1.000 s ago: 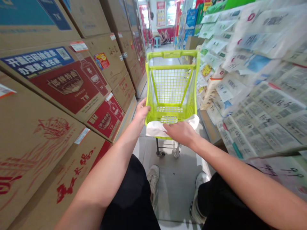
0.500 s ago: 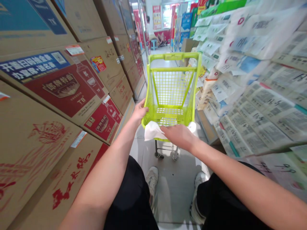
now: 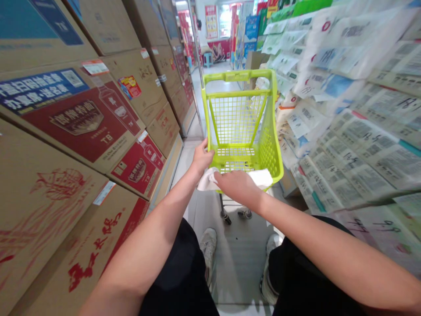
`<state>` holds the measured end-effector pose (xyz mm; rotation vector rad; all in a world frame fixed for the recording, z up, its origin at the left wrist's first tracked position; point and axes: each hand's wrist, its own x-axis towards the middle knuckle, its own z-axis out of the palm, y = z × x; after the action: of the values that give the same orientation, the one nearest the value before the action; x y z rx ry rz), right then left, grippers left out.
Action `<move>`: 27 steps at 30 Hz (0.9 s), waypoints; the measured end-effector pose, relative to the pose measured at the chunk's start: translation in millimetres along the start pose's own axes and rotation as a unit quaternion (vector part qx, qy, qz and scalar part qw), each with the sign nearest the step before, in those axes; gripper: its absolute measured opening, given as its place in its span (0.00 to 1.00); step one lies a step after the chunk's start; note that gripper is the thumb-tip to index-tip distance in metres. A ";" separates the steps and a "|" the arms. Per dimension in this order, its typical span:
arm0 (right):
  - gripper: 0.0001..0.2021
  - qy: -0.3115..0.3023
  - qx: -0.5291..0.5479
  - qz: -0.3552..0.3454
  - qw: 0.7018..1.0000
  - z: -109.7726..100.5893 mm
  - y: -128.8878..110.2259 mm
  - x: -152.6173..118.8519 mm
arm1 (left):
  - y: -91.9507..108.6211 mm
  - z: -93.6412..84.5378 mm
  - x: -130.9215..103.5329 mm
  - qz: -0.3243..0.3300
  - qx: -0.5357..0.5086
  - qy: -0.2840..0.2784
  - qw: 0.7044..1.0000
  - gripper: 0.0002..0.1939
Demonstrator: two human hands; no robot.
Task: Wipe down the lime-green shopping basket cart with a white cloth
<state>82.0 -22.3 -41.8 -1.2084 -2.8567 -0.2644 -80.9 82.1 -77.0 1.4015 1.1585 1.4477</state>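
Observation:
A lime-green shopping cart [image 3: 238,151] stands in the aisle in front of me, its basket holding nothing that I can make out. My left hand [image 3: 203,157] grips the basket's left side near the front corner. Across the near rim, my right hand [image 3: 237,184] presses a white cloth [image 3: 261,177] with its fingers closed on it. One end of the cloth sticks out left of the fingers, the other lies over the rim to the right. The palm hides the middle of the cloth.
Stacked cardboard cartons [image 3: 80,114] line the left side. Packs of paper goods [image 3: 358,149] with handwritten prices fill the right. Further down the aisle are a blue stool [image 3: 207,59] and a partly visible person [image 3: 201,37]. My feet and knees flank the cart's near end.
The cart's near end has swung a little to the right, and its front wheels have turned. My left hand has moved right with it. The cloth now shows more to the right of my right hand.

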 end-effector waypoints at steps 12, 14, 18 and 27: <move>0.15 -0.013 0.010 0.013 1.000 -4.9 19.2 -10.0 | 0.4 -47.3 38.6 -0.100 -0.065 0.010 0.993 0.40; 0.14 -0.013 0.005 0.016 1.000 -4.1 14.4 -8.5 | 0.8 -36.1 30.8 -0.096 -0.060 0.033 0.993 0.39; 0.13 0.002 0.010 0.033 0.999 -0.6 -1.1 3.2 | -0.4 -5.3 9.5 -0.051 -0.081 0.013 0.995 0.35; 0.16 -0.003 0.030 0.044 0.999 -0.4 0.6 15.4 | -5.4 -26.2 36.4 -0.101 -0.037 -0.018 0.994 0.44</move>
<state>71.7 -11.0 -40.0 -1.3227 -2.7857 -0.1717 -109.9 116.3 -71.6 1.2182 1.1752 1.3039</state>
